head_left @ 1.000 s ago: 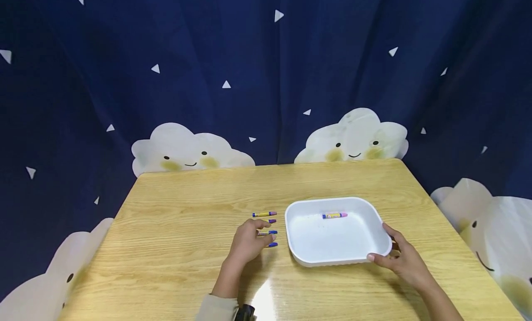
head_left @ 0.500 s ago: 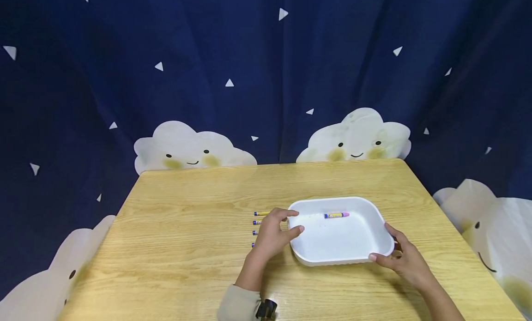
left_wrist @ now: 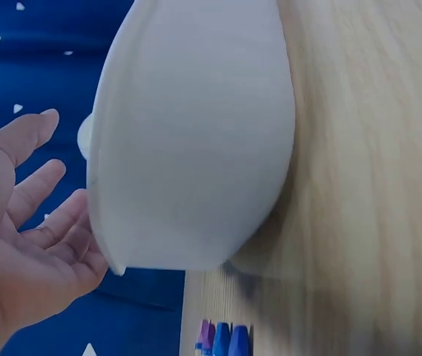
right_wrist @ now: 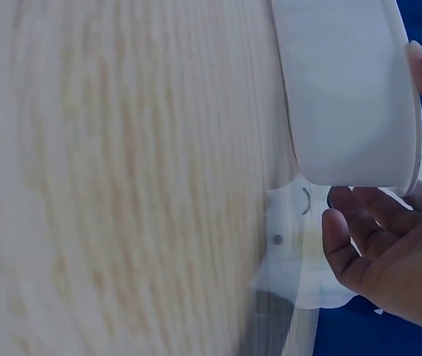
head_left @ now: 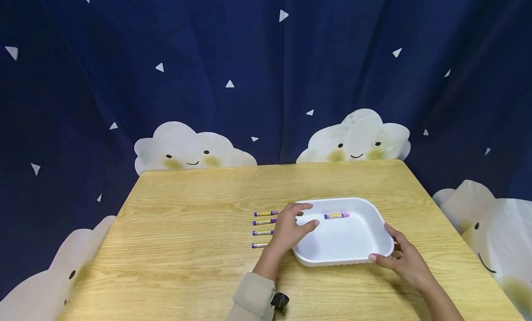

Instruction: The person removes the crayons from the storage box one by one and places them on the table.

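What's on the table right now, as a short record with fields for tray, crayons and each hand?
tray: white tray on the wooden table
in tray: one pink crayon
beside tray: four crayons in a row, to its left
left hand: left hand open, over the tray's left rim
right hand: right hand grips the tray's near right corner

A wooden table [head_left: 174, 247] with a pale oak grain stood in the middle of the scene, its near surface catching a bright glare of overhead light. Behind and around it hung a dark navy curtain [head_left: 232, 48], falling in soft vertical folds and scattered with small white triangles. Along the curtain's lower part ran printed white clouds [head_left: 193, 148] with smiling faces and yellowish cheeks, two behind the table's far edge and others low at either side.
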The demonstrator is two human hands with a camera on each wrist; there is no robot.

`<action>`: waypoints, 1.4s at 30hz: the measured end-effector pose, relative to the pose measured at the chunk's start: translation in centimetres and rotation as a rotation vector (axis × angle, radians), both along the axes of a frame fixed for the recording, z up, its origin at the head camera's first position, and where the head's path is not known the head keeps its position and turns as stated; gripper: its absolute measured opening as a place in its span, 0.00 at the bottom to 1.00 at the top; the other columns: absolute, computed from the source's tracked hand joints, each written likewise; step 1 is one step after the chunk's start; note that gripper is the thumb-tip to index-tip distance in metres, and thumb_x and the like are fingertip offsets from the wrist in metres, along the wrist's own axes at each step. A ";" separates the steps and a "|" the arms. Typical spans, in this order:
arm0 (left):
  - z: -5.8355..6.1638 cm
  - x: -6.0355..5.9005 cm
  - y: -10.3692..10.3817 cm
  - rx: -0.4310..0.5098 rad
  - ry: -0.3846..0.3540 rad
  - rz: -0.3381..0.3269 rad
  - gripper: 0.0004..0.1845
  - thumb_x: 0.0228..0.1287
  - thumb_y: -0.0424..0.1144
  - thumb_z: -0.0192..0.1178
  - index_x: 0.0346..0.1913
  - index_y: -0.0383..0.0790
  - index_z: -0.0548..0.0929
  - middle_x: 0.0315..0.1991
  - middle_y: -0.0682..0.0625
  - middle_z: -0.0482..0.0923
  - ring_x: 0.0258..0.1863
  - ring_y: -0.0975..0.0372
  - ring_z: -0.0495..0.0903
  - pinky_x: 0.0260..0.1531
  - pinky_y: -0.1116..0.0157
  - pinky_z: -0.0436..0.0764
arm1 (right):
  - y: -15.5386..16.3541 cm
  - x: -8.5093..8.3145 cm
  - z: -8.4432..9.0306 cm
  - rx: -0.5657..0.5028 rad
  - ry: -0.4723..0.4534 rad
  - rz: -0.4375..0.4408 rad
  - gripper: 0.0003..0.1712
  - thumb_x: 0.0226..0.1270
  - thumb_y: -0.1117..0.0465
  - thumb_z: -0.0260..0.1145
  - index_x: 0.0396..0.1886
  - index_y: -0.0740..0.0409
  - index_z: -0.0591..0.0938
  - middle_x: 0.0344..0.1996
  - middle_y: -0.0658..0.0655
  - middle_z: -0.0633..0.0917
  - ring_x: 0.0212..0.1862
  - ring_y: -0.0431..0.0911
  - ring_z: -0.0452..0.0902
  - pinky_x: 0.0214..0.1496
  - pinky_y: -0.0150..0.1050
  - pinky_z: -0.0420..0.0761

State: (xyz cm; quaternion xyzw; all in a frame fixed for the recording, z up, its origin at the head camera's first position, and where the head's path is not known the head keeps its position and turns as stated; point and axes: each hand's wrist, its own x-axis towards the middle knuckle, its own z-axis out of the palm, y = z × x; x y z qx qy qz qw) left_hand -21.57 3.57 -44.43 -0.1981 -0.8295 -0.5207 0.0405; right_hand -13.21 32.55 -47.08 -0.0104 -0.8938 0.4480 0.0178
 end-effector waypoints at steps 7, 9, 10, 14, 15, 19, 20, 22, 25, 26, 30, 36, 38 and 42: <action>0.0 -1.4 1.9 -0.012 -0.105 -0.097 0.23 0.52 0.43 0.70 0.52 0.42 0.81 0.49 0.49 0.76 0.46 0.51 0.78 0.40 0.66 0.76 | 0.0 0.0 0.0 0.011 0.020 -0.001 0.57 0.48 0.57 0.76 0.70 0.69 0.51 0.60 0.73 0.64 0.49 0.60 0.70 0.35 0.31 0.76; 0.0 -1.9 2.4 -0.033 -0.139 -0.112 0.23 0.52 0.44 0.70 0.52 0.42 0.81 0.50 0.50 0.77 0.46 0.52 0.78 0.39 0.68 0.75 | 0.0 0.0 0.0 0.015 0.033 -0.003 0.57 0.48 0.58 0.76 0.70 0.69 0.51 0.60 0.73 0.65 0.48 0.60 0.70 0.35 0.31 0.76; -0.1 -2.2 2.6 -0.039 -0.153 -0.121 0.23 0.51 0.44 0.70 0.52 0.41 0.81 0.50 0.50 0.77 0.46 0.52 0.78 0.38 0.69 0.75 | 0.0 0.1 -0.1 0.016 0.039 -0.003 0.57 0.48 0.58 0.76 0.70 0.70 0.52 0.60 0.73 0.65 0.48 0.59 0.71 0.34 0.31 0.76; -0.2 -3.0 3.4 -0.076 -0.207 -0.154 0.24 0.51 0.43 0.70 0.53 0.39 0.80 0.51 0.46 0.78 0.46 0.52 0.77 0.38 0.69 0.75 | -0.2 0.1 -0.1 0.005 0.047 0.000 0.56 0.48 0.59 0.76 0.69 0.71 0.52 0.58 0.73 0.66 0.47 0.59 0.71 0.35 0.31 0.76; -0.3 -3.1 3.6 -0.092 -0.216 -0.163 0.25 0.51 0.43 0.70 0.53 0.39 0.80 0.51 0.46 0.78 0.45 0.52 0.77 0.38 0.69 0.75 | -0.2 0.1 -0.1 0.002 0.043 0.002 0.56 0.48 0.59 0.76 0.69 0.71 0.52 0.58 0.72 0.66 0.47 0.59 0.71 0.35 0.31 0.76; -0.7 -3.6 4.4 -0.137 -0.231 -0.191 0.25 0.51 0.42 0.70 0.53 0.38 0.80 0.52 0.48 0.77 0.45 0.53 0.78 0.39 0.70 0.75 | -0.1 0.0 0.0 -0.009 0.029 -0.003 0.56 0.49 0.58 0.76 0.70 0.70 0.52 0.57 0.71 0.67 0.48 0.58 0.70 0.35 0.31 0.76; -0.9 -3.7 4.5 -0.148 -0.225 -0.194 0.25 0.51 0.42 0.70 0.53 0.38 0.80 0.52 0.48 0.77 0.45 0.53 0.78 0.39 0.70 0.75 | -0.1 0.0 0.0 -0.011 0.027 -0.003 0.56 0.49 0.58 0.76 0.70 0.70 0.52 0.57 0.71 0.67 0.48 0.58 0.70 0.35 0.31 0.76; -1.4 -3.9 4.9 -0.166 -0.205 -0.199 0.26 0.50 0.42 0.71 0.53 0.37 0.80 0.52 0.48 0.77 0.45 0.54 0.78 0.42 0.70 0.74 | -0.1 0.0 0.0 -0.011 0.025 -0.003 0.56 0.49 0.58 0.76 0.70 0.70 0.52 0.57 0.71 0.67 0.48 0.58 0.70 0.35 0.31 0.77; -2.3 -4.2 5.4 -0.216 -0.174 -0.193 0.27 0.49 0.41 0.72 0.53 0.36 0.80 0.51 0.47 0.78 0.47 0.57 0.77 0.46 0.70 0.72 | 0.0 0.0 0.0 -0.011 0.021 -0.002 0.56 0.49 0.58 0.76 0.70 0.70 0.52 0.58 0.71 0.67 0.48 0.58 0.70 0.36 0.32 0.77; -2.5 -4.3 5.5 -0.234 -0.167 -0.187 0.27 0.48 0.41 0.72 0.53 0.35 0.80 0.50 0.47 0.78 0.47 0.58 0.77 0.47 0.70 0.72 | 0.0 0.0 0.0 -0.011 0.020 -0.002 0.56 0.49 0.58 0.76 0.70 0.70 0.52 0.58 0.71 0.67 0.48 0.58 0.70 0.36 0.32 0.77; -3.0 -4.4 6.0 -0.270 -0.168 -0.162 0.27 0.48 0.42 0.72 0.53 0.36 0.79 0.48 0.47 0.79 0.47 0.60 0.76 0.49 0.70 0.70 | 0.0 0.1 0.1 -0.004 0.017 -0.008 0.56 0.49 0.57 0.75 0.70 0.69 0.51 0.57 0.71 0.67 0.49 0.59 0.70 0.36 0.32 0.76; -3.1 -4.2 7.2 -0.248 -0.234 -0.071 0.27 0.45 0.41 0.73 0.50 0.35 0.81 0.42 0.48 0.79 0.41 0.63 0.75 0.45 0.70 0.71 | -0.1 0.2 0.1 0.005 0.028 -0.020 0.56 0.49 0.58 0.76 0.70 0.69 0.52 0.56 0.71 0.68 0.48 0.58 0.70 0.35 0.32 0.76; -3.1 -4.0 7.7 -0.252 -0.256 -0.026 0.27 0.44 0.40 0.74 0.50 0.35 0.81 0.42 0.49 0.79 0.41 0.63 0.75 0.45 0.70 0.71 | -0.1 0.2 0.0 0.004 0.035 -0.022 0.56 0.49 0.58 0.76 0.70 0.69 0.52 0.55 0.71 0.69 0.47 0.57 0.70 0.35 0.32 0.76; -3.4 -3.4 8.3 -0.318 -0.253 0.062 0.22 0.43 0.40 0.73 0.44 0.37 0.84 0.40 0.50 0.76 0.41 0.61 0.73 0.41 0.69 0.72 | -0.3 0.3 -0.2 0.001 0.050 -0.026 0.55 0.48 0.59 0.76 0.69 0.70 0.53 0.54 0.70 0.70 0.46 0.55 0.72 0.35 0.32 0.77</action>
